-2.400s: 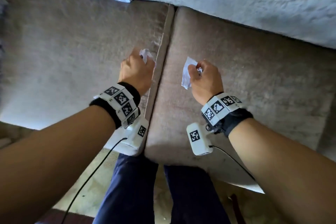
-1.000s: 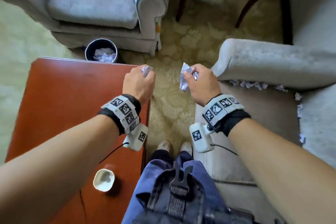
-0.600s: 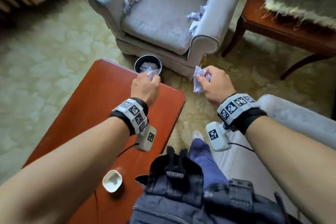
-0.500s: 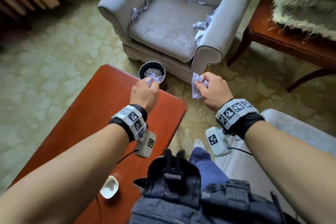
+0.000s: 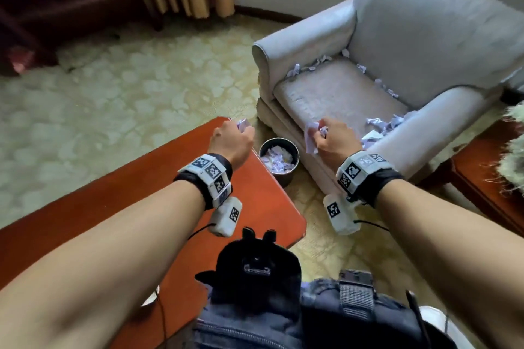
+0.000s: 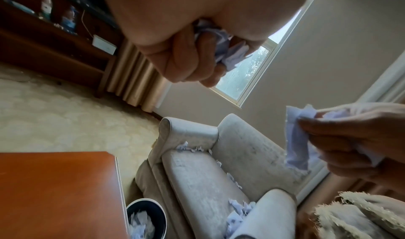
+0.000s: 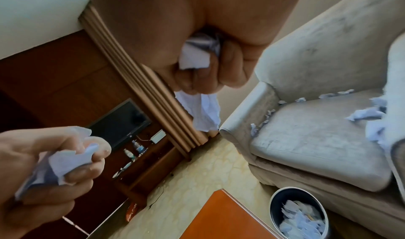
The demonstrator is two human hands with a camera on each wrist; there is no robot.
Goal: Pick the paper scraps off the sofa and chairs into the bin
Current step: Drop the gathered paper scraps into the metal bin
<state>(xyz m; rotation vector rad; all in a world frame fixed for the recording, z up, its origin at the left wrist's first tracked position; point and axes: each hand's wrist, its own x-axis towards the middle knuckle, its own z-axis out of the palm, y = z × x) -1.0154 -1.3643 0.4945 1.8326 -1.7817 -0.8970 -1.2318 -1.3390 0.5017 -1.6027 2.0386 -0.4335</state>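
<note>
Head camera view, looking down past two bare forearms with tagged wristbands: the left hand (image 5: pixel 231 140), centre-left of the frame, is curled tightly round a crumpled paper scrap (image 5: pixel 243 124), and the right hand (image 5: pixel 333 140), centre-right, pinches a longer scrap (image 5: pixel 310 139) that hangs below its fingers. Between and just below the two hands, a small round dark bin (image 5: pixel 279 160) stands on the patterned carpet (image 5: pixel 113 99), already part full of white scraps, tucked between the corner of a reddish wooden table (image 5: pixel 141 193) and the front of a pale grey armchair (image 5: pixel 397 65). More scraps (image 5: pixel 382 126) lie on the armchair seat, bunched against the right armrest and scattered along the back and left seams. The wrist cameras confirm both grips, paper showing between closed fingers. The step in hand appears to be carrying two handfuls to the bin. Neither hand is over the opening, so the next move likely calls for bringing both inward above the rim and letting go, since light paper could drift onto the carpet.
</note>
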